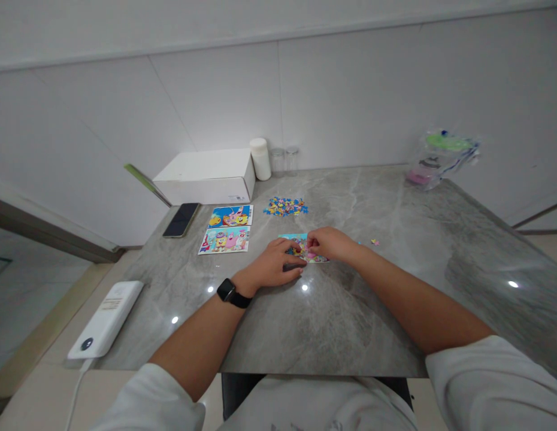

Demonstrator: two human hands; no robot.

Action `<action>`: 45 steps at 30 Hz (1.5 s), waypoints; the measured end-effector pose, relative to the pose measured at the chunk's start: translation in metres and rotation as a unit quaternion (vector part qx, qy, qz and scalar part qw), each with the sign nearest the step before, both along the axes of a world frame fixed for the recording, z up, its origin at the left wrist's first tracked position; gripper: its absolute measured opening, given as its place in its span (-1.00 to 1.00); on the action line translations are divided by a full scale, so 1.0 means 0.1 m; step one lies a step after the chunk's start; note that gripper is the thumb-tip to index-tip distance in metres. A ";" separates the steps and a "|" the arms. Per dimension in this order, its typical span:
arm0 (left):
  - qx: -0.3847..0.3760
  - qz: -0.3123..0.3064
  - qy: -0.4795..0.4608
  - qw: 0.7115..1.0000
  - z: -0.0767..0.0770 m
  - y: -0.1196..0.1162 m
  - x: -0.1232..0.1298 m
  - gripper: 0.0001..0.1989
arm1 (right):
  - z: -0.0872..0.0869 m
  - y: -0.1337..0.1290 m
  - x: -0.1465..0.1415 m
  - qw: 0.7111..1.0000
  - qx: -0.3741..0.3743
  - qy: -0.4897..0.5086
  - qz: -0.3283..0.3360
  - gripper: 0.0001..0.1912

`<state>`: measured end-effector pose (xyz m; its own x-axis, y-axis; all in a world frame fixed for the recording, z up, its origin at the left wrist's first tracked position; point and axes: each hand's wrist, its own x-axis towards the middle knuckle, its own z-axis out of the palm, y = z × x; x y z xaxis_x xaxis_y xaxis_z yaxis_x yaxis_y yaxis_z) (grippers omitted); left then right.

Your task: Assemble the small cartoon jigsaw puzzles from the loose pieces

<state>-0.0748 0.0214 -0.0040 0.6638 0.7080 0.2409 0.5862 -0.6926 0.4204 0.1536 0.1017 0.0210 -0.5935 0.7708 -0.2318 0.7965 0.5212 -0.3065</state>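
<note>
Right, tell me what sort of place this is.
Probably a room in a home, though a small office is possible: a grey marble-patterned table by a pale panelled wall, with a phone and a heap of jigsaw pieces on it.

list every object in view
table: 1, grey, centre
box: 1, white, back left
panel: 1, greenish, beside box
bottle: 1, white, beside box
jars: 2, clear, beside bottle
phone: 1, dark, left
cards: 2, multicoloured, beside phone
puzzle: 1, multicoloured, centre
puzzle-piece pile: 1, multicoloured, beyond puzzle
loose piece: at least 1, pinkish, right of puzzle
bag: 1, mostly clear, far right
power bank: 1, white, front left
cable: 1, white, front left
seat: 1, black, below table
watch: 1, black, left wrist
shirt: 1, white, bottom
left hand, right hand: 1 each, bare, at puzzle
</note>
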 end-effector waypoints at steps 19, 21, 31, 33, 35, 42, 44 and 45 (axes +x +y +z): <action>0.020 0.003 -0.051 0.998 0.00 0.01 -0.01 -0.76 | -0.17 0.17 0.09 0.998 -0.026 0.045 -0.021 -0.89; 0.023 0.006 -0.049 0.999 -0.01 0.02 0.00 -0.76 | -0.16 0.19 0.10 0.997 -0.033 0.068 -0.028 -0.91; 0.048 0.045 -0.053 0.996 -0.05 0.06 0.00 -0.77 | 0.41 0.40 0.64 0.987 0.048 0.118 -0.101 -0.86; 0.052 0.047 -0.048 0.996 -0.06 0.07 -0.01 -0.76 | 0.58 0.45 0.90 0.982 0.067 0.115 -0.137 -0.85; 0.055 0.047 -0.047 0.996 -0.07 0.08 -0.01 -0.76 | 0.71 0.47 1.12 0.978 0.063 0.102 -0.172 -0.86; 0.064 0.040 -0.060 0.995 -0.10 0.11 -0.02 -0.77 | 0.74 0.41 1.34 0.980 -0.025 -0.028 -0.195 -0.86; 0.068 0.049 -0.065 0.994 -0.09 0.11 -0.02 -0.78 | 0.67 0.42 1.25 0.979 -0.045 -0.086 -0.180 -0.82; 0.068 0.057 -0.066 0.994 -0.09 0.11 -0.03 -0.78 | 0.63 0.43 1.20 0.978 -0.050 -0.115 -0.167 -0.79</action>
